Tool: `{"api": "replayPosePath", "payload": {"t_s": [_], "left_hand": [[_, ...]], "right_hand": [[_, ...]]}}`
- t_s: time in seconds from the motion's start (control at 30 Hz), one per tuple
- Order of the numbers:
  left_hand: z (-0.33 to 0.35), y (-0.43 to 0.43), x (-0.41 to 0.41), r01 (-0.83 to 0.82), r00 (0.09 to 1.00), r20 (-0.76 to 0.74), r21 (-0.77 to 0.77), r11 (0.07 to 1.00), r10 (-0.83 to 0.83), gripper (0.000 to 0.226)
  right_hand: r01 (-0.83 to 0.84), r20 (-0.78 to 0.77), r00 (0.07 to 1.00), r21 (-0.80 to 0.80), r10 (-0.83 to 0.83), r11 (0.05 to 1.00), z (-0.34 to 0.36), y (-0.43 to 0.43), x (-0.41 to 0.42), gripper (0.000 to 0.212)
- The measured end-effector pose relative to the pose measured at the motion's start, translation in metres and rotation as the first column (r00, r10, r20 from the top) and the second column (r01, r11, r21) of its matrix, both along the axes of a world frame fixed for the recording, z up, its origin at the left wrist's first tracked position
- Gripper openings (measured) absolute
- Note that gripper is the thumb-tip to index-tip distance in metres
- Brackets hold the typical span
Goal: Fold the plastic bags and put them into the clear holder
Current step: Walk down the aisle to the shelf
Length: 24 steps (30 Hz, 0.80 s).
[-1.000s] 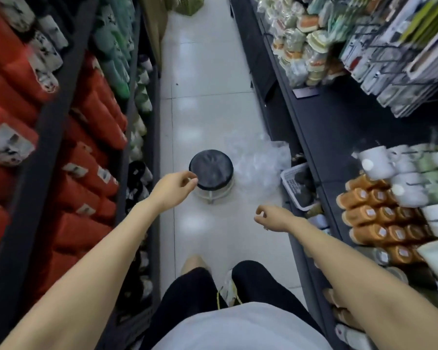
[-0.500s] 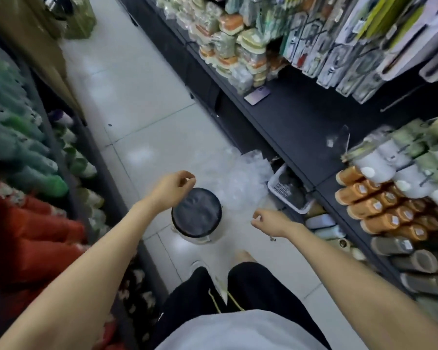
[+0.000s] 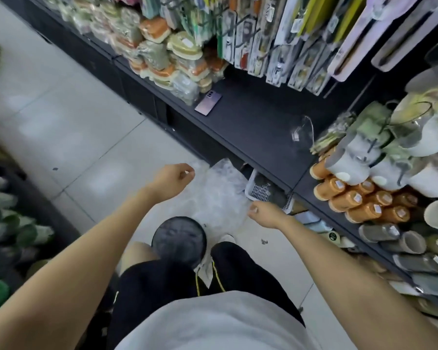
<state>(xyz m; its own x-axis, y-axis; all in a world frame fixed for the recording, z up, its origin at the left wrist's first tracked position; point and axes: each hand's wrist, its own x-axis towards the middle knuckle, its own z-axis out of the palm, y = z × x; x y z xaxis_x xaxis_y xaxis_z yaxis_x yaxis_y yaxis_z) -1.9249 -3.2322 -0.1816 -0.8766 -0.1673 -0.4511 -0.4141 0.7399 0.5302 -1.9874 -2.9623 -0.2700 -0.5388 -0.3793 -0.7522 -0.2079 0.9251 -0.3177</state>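
Both hands are out in front with nothing in them. The left hand [image 3: 173, 179] and the right hand [image 3: 266, 213] each have the fingers loosely curled, thumb near the forefinger, and no plastic shows between them.

The plastic bags [image 3: 220, 195] lie in a crumpled clear heap on the floor [image 3: 86, 147], between the two sets of fingertips and a little beyond them, lower down. A white basket [image 3: 259, 192] sits just past the right fingertips. A round dark-topped stool [image 3: 178, 238] stands nearer the body than either hand.

The step in hand looks like the first pick-up — no bag is folded yet. To do it well:

- Bend down to the heap and open the fingers before reaching it.
- Pinch one bag by a corner, not a handful. Thin film clings, so lift slowly and let the others drop away.
- Flatten it on something firm, perhaps the stool top, and press the air out before creasing.

The clear thing on the dark shelf [image 3: 250, 122], far beyond the right fingers, is probably the holder [image 3: 301, 130] — its opening cannot be made out from here.
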Motion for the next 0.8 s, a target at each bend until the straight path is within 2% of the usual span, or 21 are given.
{"api": "replayPosePath", "payload": {"t_s": [0.13,0.3,0.4,0.5,0.67,0.8], "left_hand": [[-0.007,-0.011,-0.036,0.067,0.998,0.0,-0.022,0.998,-0.067,0.032],[-0.036,-0.037,-0.075,0.13,0.991,0.011,-0.052,0.99,-0.13,0.033],[-0.066,-0.056,-0.101,0.189,0.982,0.025,-0.064,0.98,-0.187,0.03],[-0.105,-0.072,-0.129,0.268,0.963,0.052,-0.052,0.962,-0.266,0.031],[-0.194,-0.092,-0.18,0.43,0.903,0.03,-0.06,0.901,-0.429,0.028],[-0.279,-0.1,-0.222,0.499,0.867,0.035,-0.064,0.864,-0.498,0.021]], "right_hand": [[0.061,0.016,0.998,-0.004,-0.061,0.998,-0.007,-0.008,-0.021,0.042],[0.106,-0.031,0.994,-0.002,-0.106,0.994,-0.029,-0.024,-0.042,0.039],[0.177,-0.095,0.98,0.011,-0.175,0.984,-0.053,-0.037,-0.054,0.028],[0.282,-0.186,0.946,0.063,-0.266,0.957,-0.09,-0.055,-0.067,0.034],[0.485,-0.31,0.841,0.07,-0.443,0.872,-0.174,-0.086,-0.097,0.029],[0.54,-0.379,0.794,0.076,-0.476,0.838,-0.252,-0.101,-0.122,0.03]]}}
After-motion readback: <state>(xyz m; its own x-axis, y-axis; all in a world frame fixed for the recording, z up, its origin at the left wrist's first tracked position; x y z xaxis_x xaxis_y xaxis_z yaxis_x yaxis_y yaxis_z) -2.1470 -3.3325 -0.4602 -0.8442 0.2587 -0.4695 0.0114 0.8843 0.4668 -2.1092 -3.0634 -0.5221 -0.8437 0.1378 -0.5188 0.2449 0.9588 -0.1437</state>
